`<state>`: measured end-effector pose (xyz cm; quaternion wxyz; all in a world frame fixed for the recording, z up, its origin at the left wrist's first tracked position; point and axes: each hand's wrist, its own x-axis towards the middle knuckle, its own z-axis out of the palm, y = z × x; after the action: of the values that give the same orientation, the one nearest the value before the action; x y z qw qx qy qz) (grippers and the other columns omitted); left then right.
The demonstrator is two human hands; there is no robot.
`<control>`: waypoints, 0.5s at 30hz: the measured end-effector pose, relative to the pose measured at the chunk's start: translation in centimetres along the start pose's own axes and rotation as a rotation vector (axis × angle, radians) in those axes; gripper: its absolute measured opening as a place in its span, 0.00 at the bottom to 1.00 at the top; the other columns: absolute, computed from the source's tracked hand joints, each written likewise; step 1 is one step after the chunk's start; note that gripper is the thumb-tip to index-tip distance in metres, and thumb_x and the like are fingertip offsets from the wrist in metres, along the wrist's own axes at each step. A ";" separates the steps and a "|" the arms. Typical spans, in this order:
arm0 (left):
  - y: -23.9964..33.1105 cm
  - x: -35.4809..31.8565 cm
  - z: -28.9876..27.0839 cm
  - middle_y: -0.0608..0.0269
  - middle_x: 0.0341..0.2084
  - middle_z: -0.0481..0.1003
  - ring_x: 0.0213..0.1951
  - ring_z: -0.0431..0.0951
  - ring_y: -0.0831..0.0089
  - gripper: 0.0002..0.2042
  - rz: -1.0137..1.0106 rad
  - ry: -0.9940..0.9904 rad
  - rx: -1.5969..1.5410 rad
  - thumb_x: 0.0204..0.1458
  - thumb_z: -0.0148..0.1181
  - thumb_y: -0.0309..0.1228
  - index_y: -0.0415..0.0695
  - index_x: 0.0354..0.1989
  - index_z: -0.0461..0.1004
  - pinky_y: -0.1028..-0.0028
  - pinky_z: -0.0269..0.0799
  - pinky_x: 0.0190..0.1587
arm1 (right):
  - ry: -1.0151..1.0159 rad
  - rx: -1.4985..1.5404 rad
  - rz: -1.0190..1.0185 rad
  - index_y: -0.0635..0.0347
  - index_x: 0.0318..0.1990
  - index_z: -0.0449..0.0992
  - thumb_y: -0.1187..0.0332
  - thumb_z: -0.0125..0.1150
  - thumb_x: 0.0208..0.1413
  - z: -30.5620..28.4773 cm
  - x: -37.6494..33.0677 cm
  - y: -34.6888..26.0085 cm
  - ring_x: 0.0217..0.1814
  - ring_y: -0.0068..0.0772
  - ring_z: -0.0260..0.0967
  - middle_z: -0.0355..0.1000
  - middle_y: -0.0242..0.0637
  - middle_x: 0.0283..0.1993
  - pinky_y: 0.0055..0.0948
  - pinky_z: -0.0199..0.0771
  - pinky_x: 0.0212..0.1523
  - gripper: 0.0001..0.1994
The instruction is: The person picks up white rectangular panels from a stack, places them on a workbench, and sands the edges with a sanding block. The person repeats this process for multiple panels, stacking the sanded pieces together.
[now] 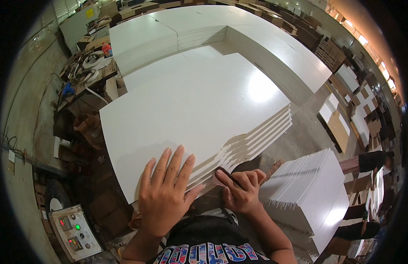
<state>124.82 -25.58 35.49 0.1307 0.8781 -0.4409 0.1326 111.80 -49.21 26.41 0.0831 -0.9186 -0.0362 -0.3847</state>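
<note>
A small stack of white boards (186, 105) lies in front of me, its layers fanned in steps along the near and right edges. The near right corner has a curved cut-out. My left hand (164, 189) rests flat on the top board by its near edge, fingers spread, the thumb over the stepped edges. Just right of it, my right hand (242, 191) is closed on a dark, slim flat tool (228, 175). This tool is at the edges by the curved cut-out; its exact kind is hard to make out, and my fingers hide part of it.
Taller white board stacks (144, 37) stand behind and to the right. Another stack of white panels (307, 193) sits at my right. At lower left is a control box (76, 233) with lit displays. A cluttered bench (91, 66) stands left; another person (367, 163) is far right.
</note>
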 end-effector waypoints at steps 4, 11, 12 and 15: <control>-0.2 -0.2 0.1 0.53 0.83 0.73 0.82 0.72 0.49 0.40 -0.001 0.002 -0.014 0.63 0.80 0.55 0.51 0.80 0.78 0.41 0.65 0.83 | 0.053 0.014 0.173 0.45 0.64 0.94 0.65 0.73 0.55 -0.1 -0.4 0.5 0.44 0.35 0.67 0.73 0.27 0.40 0.46 0.58 0.60 0.26; 0.0 -0.1 0.1 0.54 0.83 0.74 0.81 0.73 0.49 0.40 0.001 0.015 -0.003 0.62 0.81 0.55 0.51 0.80 0.78 0.41 0.66 0.82 | 0.036 0.029 0.071 0.46 0.63 0.94 0.66 0.71 0.58 0.0 0.2 0.6 0.48 0.37 0.68 0.73 0.29 0.40 0.47 0.58 0.62 0.25; -0.1 -0.1 0.1 0.53 0.83 0.73 0.81 0.73 0.49 0.40 -0.007 0.004 -0.003 0.62 0.81 0.55 0.51 0.80 0.78 0.42 0.66 0.83 | 0.024 0.036 0.113 0.46 0.63 0.95 0.66 0.71 0.58 0.2 0.5 0.8 0.49 0.38 0.69 0.75 0.29 0.40 0.47 0.59 0.63 0.24; -0.1 -0.2 0.2 0.53 0.82 0.73 0.82 0.72 0.49 0.40 -0.011 0.007 -0.018 0.62 0.81 0.54 0.51 0.80 0.79 0.41 0.66 0.83 | 0.096 0.099 0.270 0.47 0.63 0.94 0.67 0.70 0.57 0.1 0.9 1.1 0.49 0.39 0.68 0.76 0.30 0.41 0.47 0.58 0.62 0.25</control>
<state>124.84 -25.40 35.26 0.1410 0.8788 -0.4367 0.1306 112.68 -50.26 26.82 0.1808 -0.8905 0.0726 -0.4112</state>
